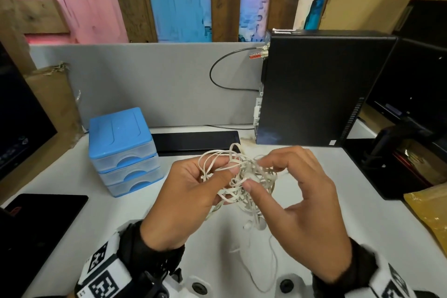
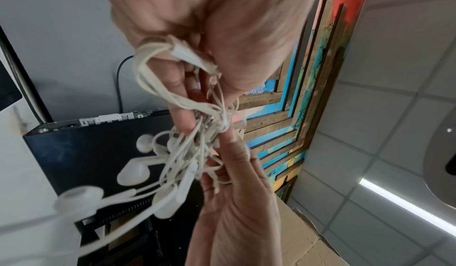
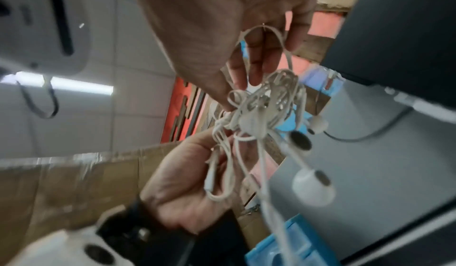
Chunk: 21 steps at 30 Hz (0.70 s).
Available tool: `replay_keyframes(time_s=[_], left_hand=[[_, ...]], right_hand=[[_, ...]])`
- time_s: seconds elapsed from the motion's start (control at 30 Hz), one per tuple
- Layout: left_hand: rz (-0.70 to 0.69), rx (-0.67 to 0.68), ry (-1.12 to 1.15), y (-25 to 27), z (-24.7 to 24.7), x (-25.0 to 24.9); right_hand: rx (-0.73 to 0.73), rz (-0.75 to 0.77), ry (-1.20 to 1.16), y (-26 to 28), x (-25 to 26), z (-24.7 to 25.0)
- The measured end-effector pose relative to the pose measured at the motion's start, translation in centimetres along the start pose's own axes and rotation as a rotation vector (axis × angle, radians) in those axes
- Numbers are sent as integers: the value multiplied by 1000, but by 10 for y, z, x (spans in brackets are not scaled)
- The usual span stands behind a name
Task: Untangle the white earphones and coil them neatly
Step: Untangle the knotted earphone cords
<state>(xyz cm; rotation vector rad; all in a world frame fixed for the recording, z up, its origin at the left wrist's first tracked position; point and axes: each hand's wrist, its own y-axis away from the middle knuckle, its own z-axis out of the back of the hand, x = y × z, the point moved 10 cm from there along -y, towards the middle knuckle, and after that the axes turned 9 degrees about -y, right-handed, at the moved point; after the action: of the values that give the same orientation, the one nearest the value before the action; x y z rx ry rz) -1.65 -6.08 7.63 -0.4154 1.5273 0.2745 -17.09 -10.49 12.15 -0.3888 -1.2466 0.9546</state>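
Earphones (image 1: 244,181) hang knotted at frame centre above the worktop (image 1: 188,230), pinched by left hand (image 1: 191,198) and right hand (image 1: 307,198). Pulling apart risks tightening the knot.

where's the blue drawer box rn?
Head view: blue plastic three-drawer box stands on the white desk, left of both hands, before the grey partition.

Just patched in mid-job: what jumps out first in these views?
A knotted wad of white earphones is held above the white desk, gripped by the left hand and picked at by the right hand, with earbuds dangling below. Behind it, a blue drawer box stands to the left and a black computer case to the right.
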Motion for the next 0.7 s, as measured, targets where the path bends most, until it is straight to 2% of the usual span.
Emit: replay_keyframes(time_s=[0.1,0.17,0.33,0.47,0.57,0.7], left_hand=[[9,-12,-1,1,0,0],[11,-11,19,0,1,0],[59,33,112,-3,1,8],[-1,35,73,-4,3,7],[-59,4,42,-3,4,0],[-86,-40,34,-1,6,-2]], right_hand=[[33,164,164,2,17,-3],[75,185,143,1,17,-6],[94,-41,-258,-10,-10,-1],[88,-178,-378,-15,-28,4],[119,-148,-334,-11,-24,1],[278,-93,-339,-2,-10,-19]])
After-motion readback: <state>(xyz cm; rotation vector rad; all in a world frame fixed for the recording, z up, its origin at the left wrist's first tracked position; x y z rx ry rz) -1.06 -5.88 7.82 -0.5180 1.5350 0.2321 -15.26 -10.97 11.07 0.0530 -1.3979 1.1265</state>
